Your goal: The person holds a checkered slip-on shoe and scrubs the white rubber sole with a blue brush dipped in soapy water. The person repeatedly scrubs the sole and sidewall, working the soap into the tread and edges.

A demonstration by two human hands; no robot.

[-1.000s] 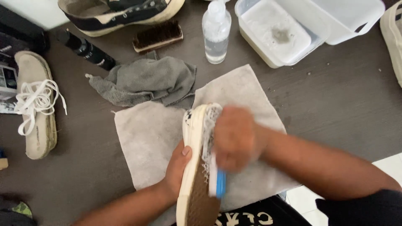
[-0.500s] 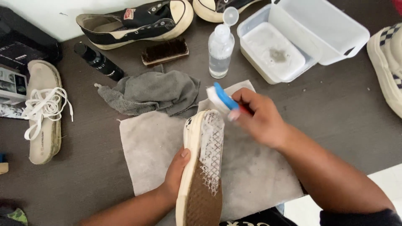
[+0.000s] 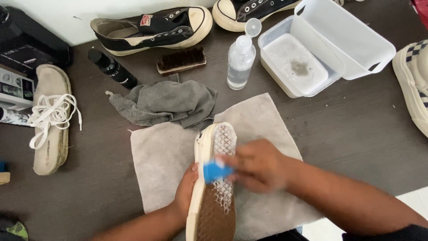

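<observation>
A white sneaker (image 3: 213, 196) lies sole up on a light grey towel (image 3: 165, 156), its brown waffle sole partly covered with white foam. My left hand (image 3: 185, 192) grips the sneaker's left side near the middle. My right hand (image 3: 258, 165) holds a small blue brush (image 3: 216, 172) pressed on the sole at mid-length; the hand is blurred with motion.
A crumpled dark grey cloth (image 3: 167, 101) lies behind the towel. A clear bottle (image 3: 240, 60), a wooden brush (image 3: 181, 60), a black spray bottle (image 3: 111, 68) and white tubs (image 3: 321, 49) stand further back. Black sneakers (image 3: 151, 27), an insole with laces (image 3: 50, 118) and a checkered shoe (image 3: 414, 82) surround them.
My right hand with the blue brush has come back down from the sneaker's toe to the middle of the sole. The view has shifted slightly upward.
</observation>
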